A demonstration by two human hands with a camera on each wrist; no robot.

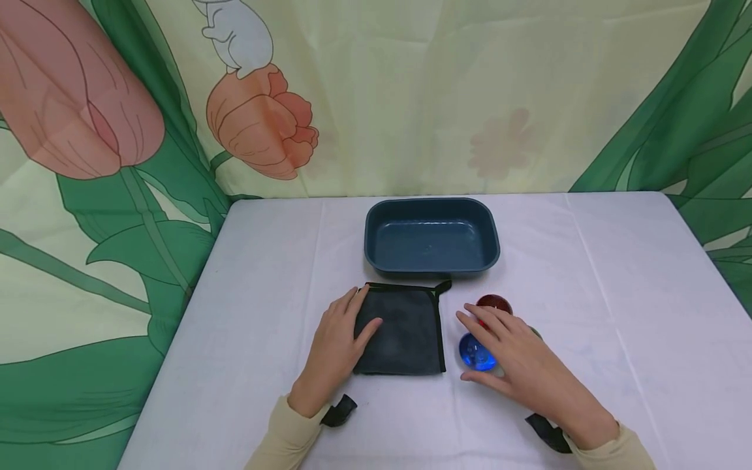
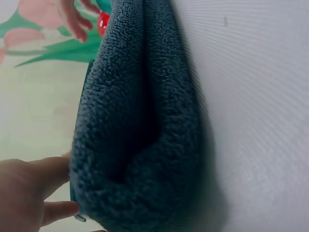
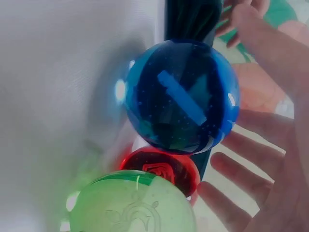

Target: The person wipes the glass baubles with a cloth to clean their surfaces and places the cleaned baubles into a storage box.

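Observation:
In the head view a folded dark towel (image 1: pixel 402 336) with black edging and a corner loop lies flat on the table. My left hand (image 1: pixel 335 339) rests at its left side, fingers extended, thumb over the cloth. The left wrist view shows the towel's thick, fuzzy folded layers (image 2: pixel 140 111) from the side. To its right, my right hand (image 1: pixel 519 356) spreads loosely over several clear coloured balls. A blue ball (image 3: pixel 181 96) is nearest its thumb. Beyond it are a red ball (image 3: pixel 161 169) and a green ball (image 3: pixel 133 208), the green one mostly hidden by the hand in the head view.
A dark blue rectangular basin (image 1: pixel 431 268) stands just behind the towel. White cloth covers the table (image 1: pixel 264 294), and a flower-printed curtain (image 1: pixel 399 98) hangs along its back edge. Black straps (image 1: pixel 339 411) hang at both wrists.

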